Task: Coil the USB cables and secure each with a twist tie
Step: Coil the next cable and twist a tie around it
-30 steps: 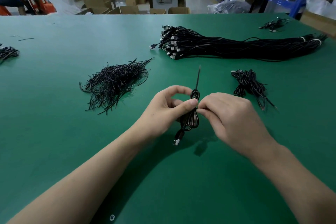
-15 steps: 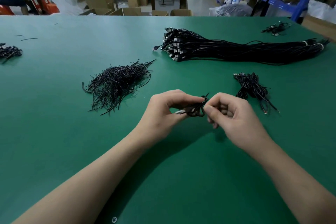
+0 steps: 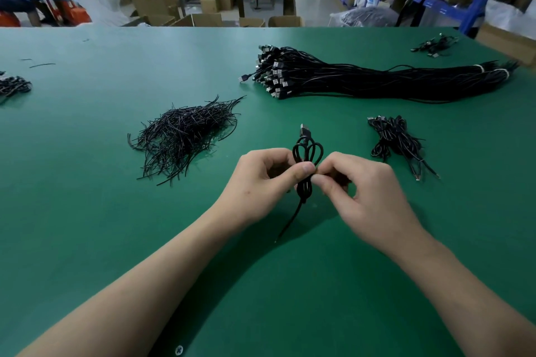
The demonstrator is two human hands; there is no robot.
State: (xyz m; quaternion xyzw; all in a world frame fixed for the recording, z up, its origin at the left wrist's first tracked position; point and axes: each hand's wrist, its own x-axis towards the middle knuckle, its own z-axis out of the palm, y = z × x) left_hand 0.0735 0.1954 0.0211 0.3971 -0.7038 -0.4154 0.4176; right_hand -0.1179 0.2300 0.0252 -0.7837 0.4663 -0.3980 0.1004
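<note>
A coiled black USB cable stands upright between my hands over the green table. Its loops and USB plug stick up above my fingers, and one loose end trails down toward me. My left hand pinches the coil's middle with thumb and forefinger. My right hand grips the same middle from the right, fingertips against the left thumb. Whether a twist tie sits there is hidden by my fingers. A heap of black twist ties lies to the left. A long bundle of uncoiled USB cables lies at the back right.
A small pile of coiled cables rests just right of my hands. More cables lie at the far right corner and at the left edge. Cardboard boxes, a blue table and blue shelving stand beyond the table's far edge.
The coil has been turned over: the plug that hung down a second ago now points up and away. Both hands have stayed on its middle, rotating it between the fingers.
</note>
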